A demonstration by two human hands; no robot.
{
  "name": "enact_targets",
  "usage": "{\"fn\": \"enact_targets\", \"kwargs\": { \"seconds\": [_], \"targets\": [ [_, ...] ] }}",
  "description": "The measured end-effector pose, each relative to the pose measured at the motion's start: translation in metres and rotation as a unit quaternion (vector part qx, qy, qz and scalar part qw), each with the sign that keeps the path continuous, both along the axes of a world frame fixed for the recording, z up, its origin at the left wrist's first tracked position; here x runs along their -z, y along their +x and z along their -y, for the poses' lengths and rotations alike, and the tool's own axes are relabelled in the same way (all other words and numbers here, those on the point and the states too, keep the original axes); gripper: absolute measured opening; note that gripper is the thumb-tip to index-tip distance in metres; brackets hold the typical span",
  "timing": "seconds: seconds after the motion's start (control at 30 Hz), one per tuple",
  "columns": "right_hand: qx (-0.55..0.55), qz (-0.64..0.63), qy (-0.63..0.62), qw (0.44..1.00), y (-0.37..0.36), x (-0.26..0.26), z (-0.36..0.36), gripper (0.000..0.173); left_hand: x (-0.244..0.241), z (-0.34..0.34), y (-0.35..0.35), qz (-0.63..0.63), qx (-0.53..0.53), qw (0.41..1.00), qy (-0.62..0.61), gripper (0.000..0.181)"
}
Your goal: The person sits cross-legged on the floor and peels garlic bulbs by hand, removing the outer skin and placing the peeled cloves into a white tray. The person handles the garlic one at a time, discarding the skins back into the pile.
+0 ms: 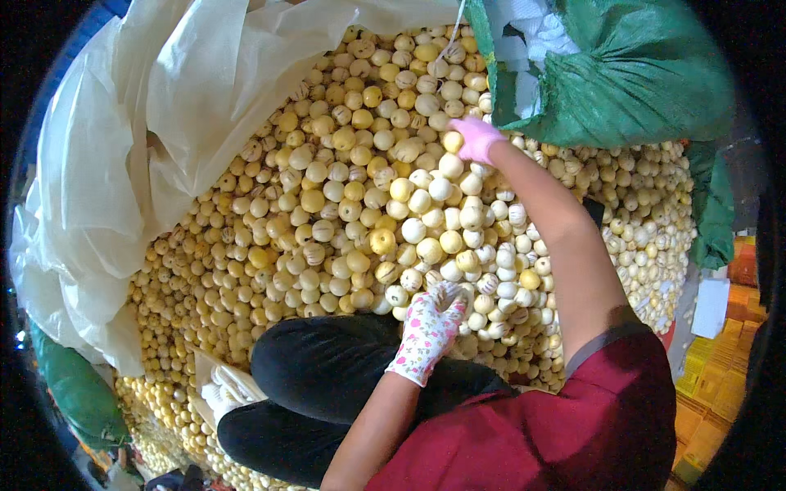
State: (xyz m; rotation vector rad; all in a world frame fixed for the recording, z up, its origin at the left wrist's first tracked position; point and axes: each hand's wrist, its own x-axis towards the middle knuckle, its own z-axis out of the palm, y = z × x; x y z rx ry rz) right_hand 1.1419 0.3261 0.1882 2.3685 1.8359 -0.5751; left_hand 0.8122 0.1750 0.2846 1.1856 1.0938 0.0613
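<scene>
A large heap of round, pale yellow beads (313, 199) spreads out before me, many with dark stripes and some with small holes. My left hand (427, 328), in a white glove with pink flowers, is low over the near side of the heap beside my knees. Its fingers are curled down among the beads, and what they may hold is hidden. Farther off, my right hand (476, 142), in a pink glove, reaches into the heap near a green woven sack. A yellow bead (453, 142) lies against its fingers; blur hides whether they grip it.
Translucent white sheeting (190, 104) drapes over the left and far side. The green sack (632, 80), with white material at its mouth, bulges at the far right. Behind my right arm lies a dark flat object (593, 212). Orange and yellow stacks (715, 362) stand at right.
</scene>
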Motion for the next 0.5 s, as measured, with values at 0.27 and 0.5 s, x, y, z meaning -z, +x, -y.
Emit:
{"fn": "enact_targets", "kwargs": {
  "seconds": [0.27,0.5],
  "targets": [
    [0.174,-0.198,0.16,0.951,-0.051,-0.05,0.094,0.058,0.014,0.008,0.004,0.058,-0.077,0.995,0.007,0.033],
    [0.173,-0.333,0.176,0.91,-0.104,-0.109,0.148,0.059,-0.008,-0.008,-0.002,0.157,-0.226,0.961,0.011,0.035]
  ]
}}
